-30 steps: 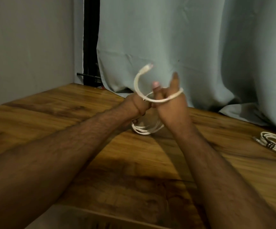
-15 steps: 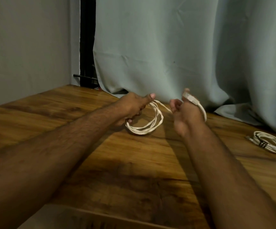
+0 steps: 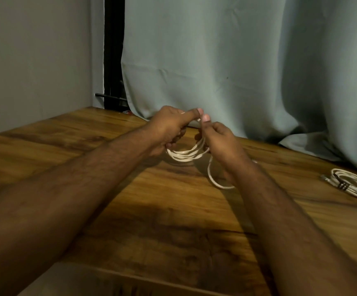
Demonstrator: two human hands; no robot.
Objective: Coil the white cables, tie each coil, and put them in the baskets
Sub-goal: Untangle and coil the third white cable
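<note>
Both hands, left hand (image 3: 169,129) and right hand (image 3: 220,139), pinch the thin white cable coil (image 3: 186,153) above the wooden table (image 3: 173,210), apparently mid-tying; its loose tail next needs wrapping round.

A wooden table (image 3: 173,210) with dark, streaked grain fills the lower part of the view, its near edge running across the bottom. Behind it hangs a pale grey-green curtain (image 3: 226,60) in loose folds, its hem resting on the tabletop at the far right. To the left stands a plain grey wall (image 3: 34,60), separated from the curtain by a dark vertical frame (image 3: 113,50); lighting is dim and warm.
</note>
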